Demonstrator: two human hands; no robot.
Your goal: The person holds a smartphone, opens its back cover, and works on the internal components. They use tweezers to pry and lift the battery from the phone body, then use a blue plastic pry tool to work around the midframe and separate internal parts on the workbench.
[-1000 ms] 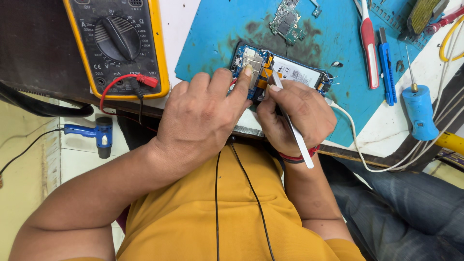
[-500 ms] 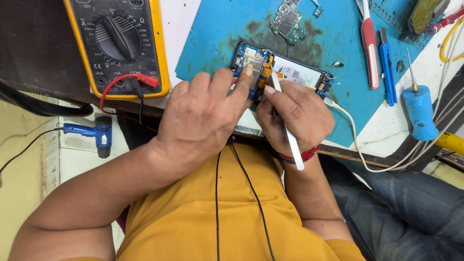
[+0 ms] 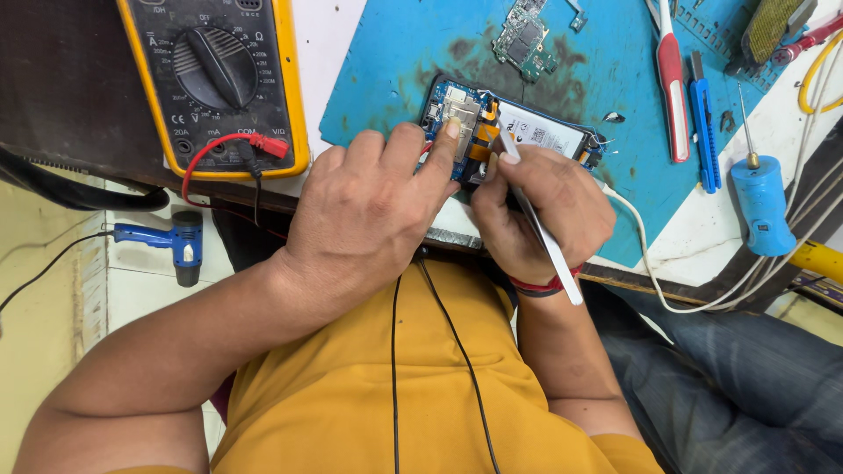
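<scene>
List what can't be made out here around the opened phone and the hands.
All in the head view:
- Lower half of the opened phone: covered by both hands.
- Tip of the white tool in the right hand: hidden behind the fingers.
- Left hand: its fingertip hides the part it presses.
- Loose circuit board: top cut off by the edge.
- Yellow meter: top cut off.

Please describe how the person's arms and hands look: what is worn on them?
Both arms are bare; no sleeves reach the forearms, and neither hand wears a glove. The left hand has no ring or band. The right hand has a red thread band with a dark edge around the wrist. The fingers have short nails.
</scene>
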